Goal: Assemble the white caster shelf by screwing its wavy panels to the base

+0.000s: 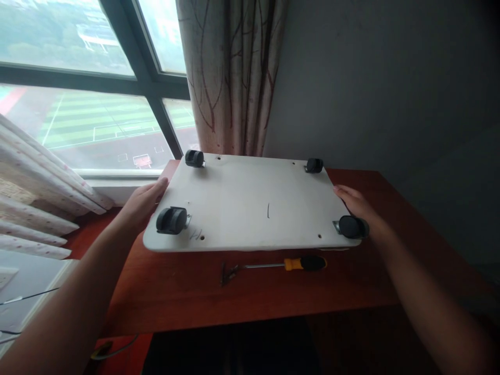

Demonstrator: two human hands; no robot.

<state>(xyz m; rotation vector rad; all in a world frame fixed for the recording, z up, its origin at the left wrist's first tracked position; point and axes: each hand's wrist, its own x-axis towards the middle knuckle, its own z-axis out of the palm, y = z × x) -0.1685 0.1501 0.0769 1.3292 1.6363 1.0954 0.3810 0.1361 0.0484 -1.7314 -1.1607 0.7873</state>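
Note:
A white board with rounded corners is held between my two hands, its wheeled side facing up. Black casters sit near its corners: far left, near left, far right and near right. Small holes and pen marks show on the surface. My left hand is closed round the left edge, its fingers partly hidden beneath. At the right edge, my right hand grips with the thumb on top. In front of the board lies a screwdriver with a yellow and black handle.
The red-brown wooden table bears the screwdriver and several small screws at its tip. Behind the table hang a patterned curtain and a grey wall. A window is at the left, with cables below.

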